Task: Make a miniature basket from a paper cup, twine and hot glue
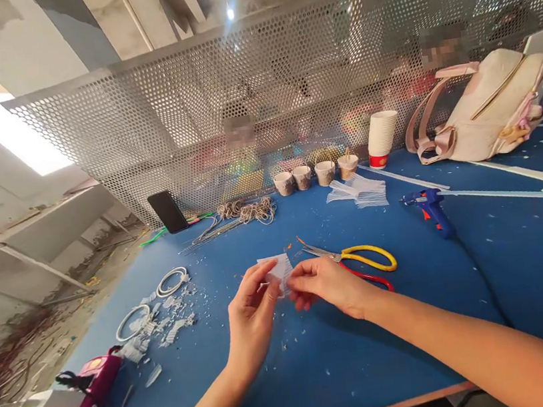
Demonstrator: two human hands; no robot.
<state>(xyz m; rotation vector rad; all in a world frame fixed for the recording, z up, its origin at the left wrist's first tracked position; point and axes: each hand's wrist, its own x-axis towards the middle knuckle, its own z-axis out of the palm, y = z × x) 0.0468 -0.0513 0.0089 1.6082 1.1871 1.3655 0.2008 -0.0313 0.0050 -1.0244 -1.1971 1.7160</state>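
Observation:
A small white piece with a finely fringed edge (281,267) is held above the blue table, between my two hands. My left hand (252,310) pinches it from the left between thumb and fingers. At its right edge the fingers of my right hand (327,283) are closed together on the fringe. Just behind my right hand lie scissors (367,259) with one yellow and one red handle, blades pointing left. A stack of similar white fringed pieces (356,190) rests farther back on the table.
Left are two white rings (171,282), white scraps (169,319) and a pink power strip (84,398). A phone (168,212), twine (252,211), several small cups (325,173) and stacked paper cups (382,139) line the mesh screen (149,126). Right are a glue gun (430,209) and backpack (490,106).

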